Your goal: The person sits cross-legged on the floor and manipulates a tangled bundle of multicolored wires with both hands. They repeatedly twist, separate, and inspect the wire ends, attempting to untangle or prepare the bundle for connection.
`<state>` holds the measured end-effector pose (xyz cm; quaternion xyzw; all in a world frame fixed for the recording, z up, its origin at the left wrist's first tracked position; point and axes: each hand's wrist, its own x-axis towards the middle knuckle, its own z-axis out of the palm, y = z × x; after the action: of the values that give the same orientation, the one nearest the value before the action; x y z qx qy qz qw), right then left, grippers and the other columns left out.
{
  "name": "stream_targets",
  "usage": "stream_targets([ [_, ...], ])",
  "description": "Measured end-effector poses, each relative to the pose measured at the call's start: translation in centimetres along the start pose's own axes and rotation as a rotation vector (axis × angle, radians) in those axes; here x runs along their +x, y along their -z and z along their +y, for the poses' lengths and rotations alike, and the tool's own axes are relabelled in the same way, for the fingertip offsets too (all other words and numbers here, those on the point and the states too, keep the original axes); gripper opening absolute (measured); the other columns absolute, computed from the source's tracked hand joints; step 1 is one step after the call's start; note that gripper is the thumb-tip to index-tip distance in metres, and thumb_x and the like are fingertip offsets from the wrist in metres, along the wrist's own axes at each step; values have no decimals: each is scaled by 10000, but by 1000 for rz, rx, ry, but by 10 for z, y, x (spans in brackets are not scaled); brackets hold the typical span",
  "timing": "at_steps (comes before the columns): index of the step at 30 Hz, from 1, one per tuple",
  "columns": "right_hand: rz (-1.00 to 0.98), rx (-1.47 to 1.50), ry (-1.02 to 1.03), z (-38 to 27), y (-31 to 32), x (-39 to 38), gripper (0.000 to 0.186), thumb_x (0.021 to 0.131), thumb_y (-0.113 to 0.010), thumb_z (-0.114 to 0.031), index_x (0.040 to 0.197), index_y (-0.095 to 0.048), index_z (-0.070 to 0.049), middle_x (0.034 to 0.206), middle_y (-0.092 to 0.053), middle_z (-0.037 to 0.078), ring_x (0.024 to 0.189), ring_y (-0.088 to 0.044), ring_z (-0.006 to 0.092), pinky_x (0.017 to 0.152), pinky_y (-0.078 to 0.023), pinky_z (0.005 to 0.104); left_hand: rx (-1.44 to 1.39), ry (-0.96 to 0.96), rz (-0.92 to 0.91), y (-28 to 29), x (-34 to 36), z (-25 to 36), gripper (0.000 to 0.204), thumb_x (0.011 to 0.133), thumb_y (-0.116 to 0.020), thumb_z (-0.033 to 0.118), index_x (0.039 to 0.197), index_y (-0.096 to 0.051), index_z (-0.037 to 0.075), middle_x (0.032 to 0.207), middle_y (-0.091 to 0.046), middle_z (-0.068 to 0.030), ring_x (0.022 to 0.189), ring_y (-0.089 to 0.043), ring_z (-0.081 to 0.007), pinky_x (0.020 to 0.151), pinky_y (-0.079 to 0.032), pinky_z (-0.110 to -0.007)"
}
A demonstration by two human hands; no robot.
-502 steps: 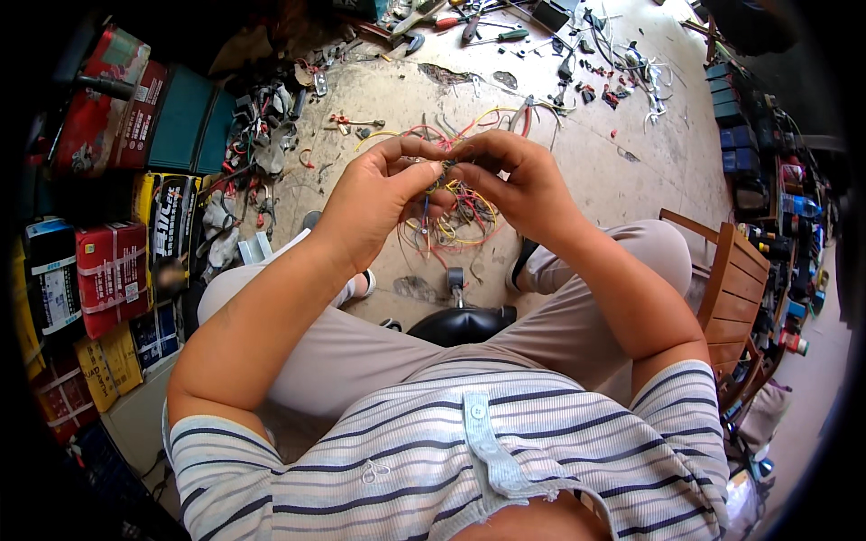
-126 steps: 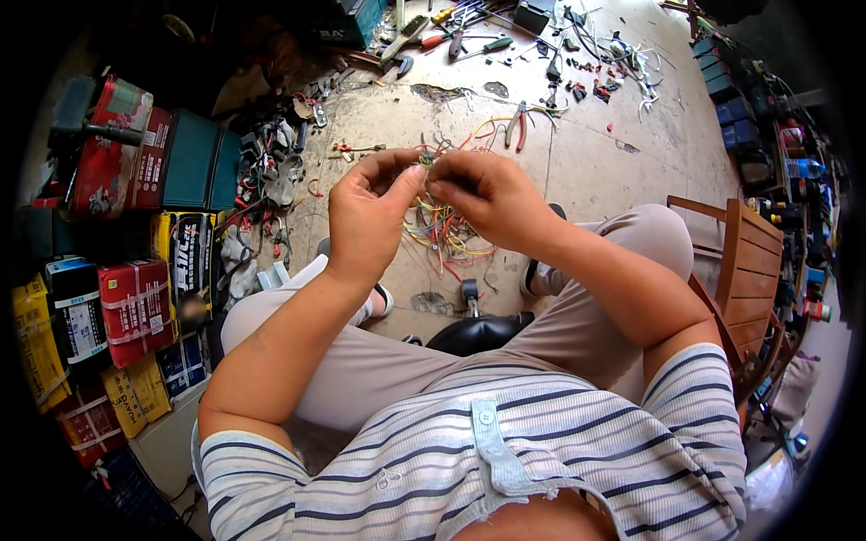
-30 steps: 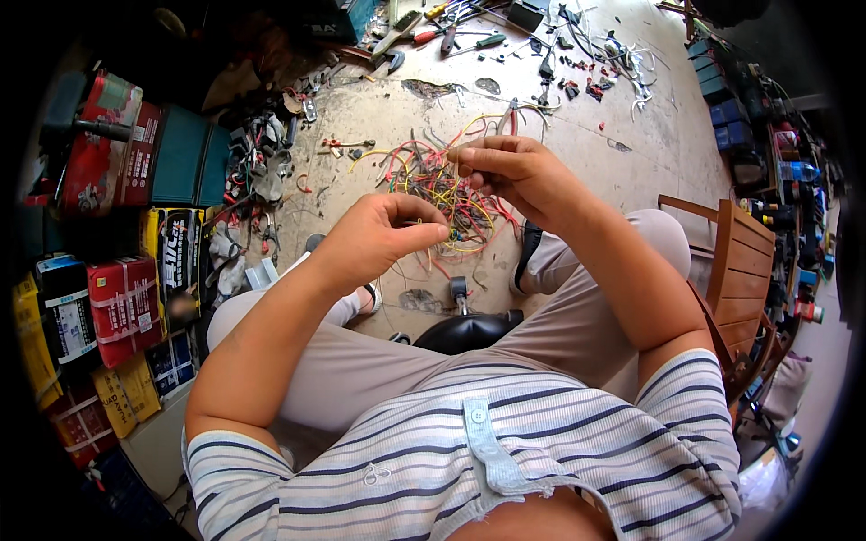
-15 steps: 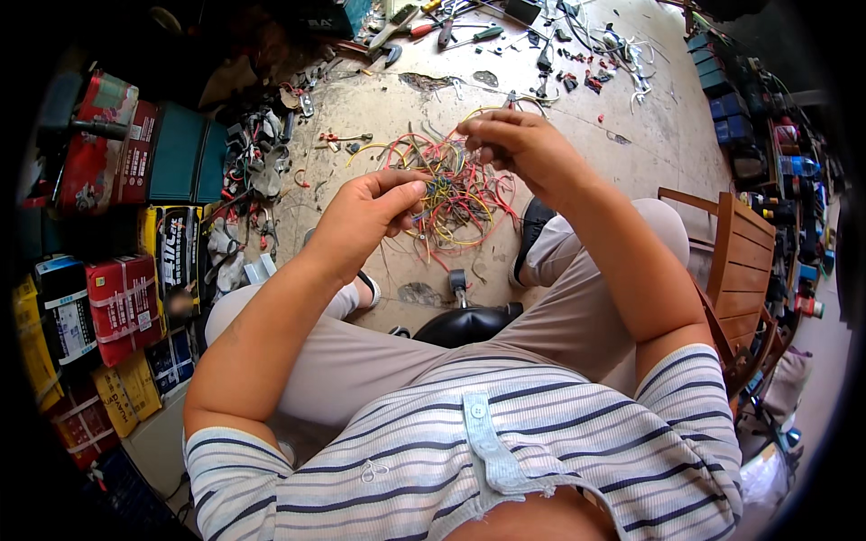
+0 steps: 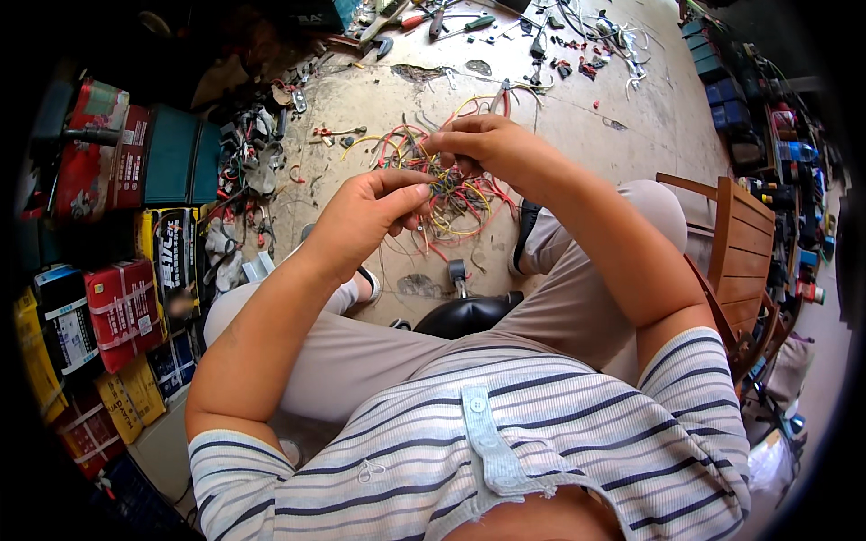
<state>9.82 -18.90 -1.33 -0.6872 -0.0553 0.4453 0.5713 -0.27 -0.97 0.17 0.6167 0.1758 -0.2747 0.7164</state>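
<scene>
A tangle of thin electrical wires point(image 5: 469, 216), red, yellow and dark, lies on the floor between my feet. Over its left side, my left hand point(image 5: 368, 216) is closed, thumb and forefinger pinched on what looks like a wire end. Just beyond it, my right hand point(image 5: 485, 144) is bent downward above the wires with its fingers drawn together. What sits between those fingers is too small to make out. Pliers point(image 5: 504, 97) with open handles lie at the far edge of the tangle.
Screwdrivers point(image 5: 478, 25), cut wire pieces and scraps lie farther off on the floor. Stacked boxes point(image 5: 124, 316) and a heap of small parts point(image 5: 262, 171) stand at my left. At my right is a wooden chair point(image 5: 741, 257); a black seat point(image 5: 465, 316) shows between my legs.
My right hand has moved left and slightly down, closer to my left hand. The left hand stays pinched over the tangle, almost in place.
</scene>
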Motion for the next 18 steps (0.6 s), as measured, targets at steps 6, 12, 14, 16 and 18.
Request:
stream_targets([
  [6, -29, 164, 9, 7, -2, 4, 276, 896, -583, -257, 1031, -639, -22, 907, -652, 48, 764, -560, 71, 652, -424, 198, 5, 7, -8, 0, 2, -1, 248, 888, -599, 179, 1096, -621, 44, 809, -616, 3, 686, -530, -50, 618, -425, -178],
  [12, -38, 119, 205, 1, 1, 4, 281, 910, -582, -249, 1071, -639, -26, 890, -651, 22, 749, -523, 36, 657, -415, 177, -7, 47, -29, 1, 4, -5, 255, 890, -598, 171, 1098, -615, 26, 823, -610, -3, 691, -530, -58, 624, -429, -181],
  [14, -64, 69, 245, -5, 1, -1, 282, 911, -585, -246, 1084, -642, -31, 892, -649, 14, 739, -506, 28, 654, -410, 172, -40, 58, -23, 1, 5, -6, 255, 888, -602, 170, 1095, -608, 21, 836, -605, -9, 696, -533, -64, 626, -430, -183],
  [16, -101, 42, 285, -10, 2, -6, 278, 914, -583, -236, 1095, -642, -34, 900, -649, 12, 742, -503, 24, 664, -415, 173, -80, 59, 3, 0, 7, -5, 248, 885, -607, 169, 1083, -600, 19, 850, -600, -17, 703, -538, -73, 628, -433, -186],
  [18, -147, 40, 316, -13, 3, -10, 270, 919, -576, -219, 1103, -641, -32, 914, -652, 14, 757, -513, 25, 685, -430, 179, -71, 62, 29, 0, 7, -2, 218, 888, -604, 165, 1052, -590, 21, 860, -597, -25, 709, -543, -80, 632, -437, -193],
])
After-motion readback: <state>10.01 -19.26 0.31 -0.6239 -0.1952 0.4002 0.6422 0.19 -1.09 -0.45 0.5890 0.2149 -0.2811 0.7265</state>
